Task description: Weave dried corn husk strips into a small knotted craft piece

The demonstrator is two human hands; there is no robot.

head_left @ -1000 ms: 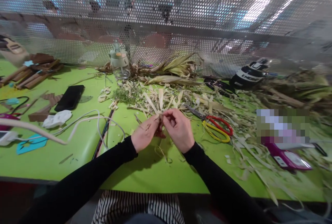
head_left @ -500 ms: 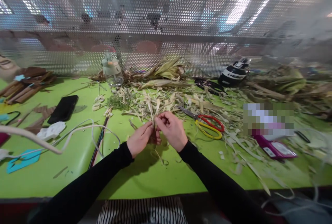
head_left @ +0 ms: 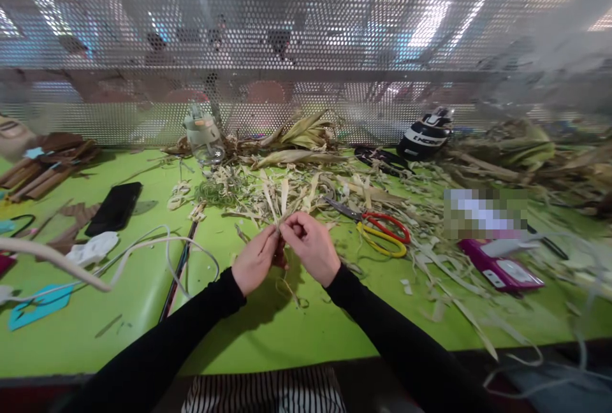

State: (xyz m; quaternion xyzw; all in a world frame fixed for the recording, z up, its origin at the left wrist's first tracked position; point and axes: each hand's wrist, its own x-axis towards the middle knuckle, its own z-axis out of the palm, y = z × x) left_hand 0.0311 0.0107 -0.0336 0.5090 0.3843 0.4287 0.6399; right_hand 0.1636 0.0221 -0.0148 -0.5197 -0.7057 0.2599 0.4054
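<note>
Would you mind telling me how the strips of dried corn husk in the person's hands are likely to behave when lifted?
The husk strips look thin and flat, so probably very light and floppy. They fan out from the pinch of the left hand and right hand, suggesting some springiness. Torn scraps nearby hint they split easily.

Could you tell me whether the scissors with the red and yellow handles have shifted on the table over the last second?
No. The scissors lie in the same spot among the husk strips, just right of the right hand; only the camera moved.

Two black-sleeved forearms reaching forward and converging, left hand [head_left: 255,260] and right hand [head_left: 313,247] side by side, fingers curled, fingertips pinched together, nearly touching
</note>
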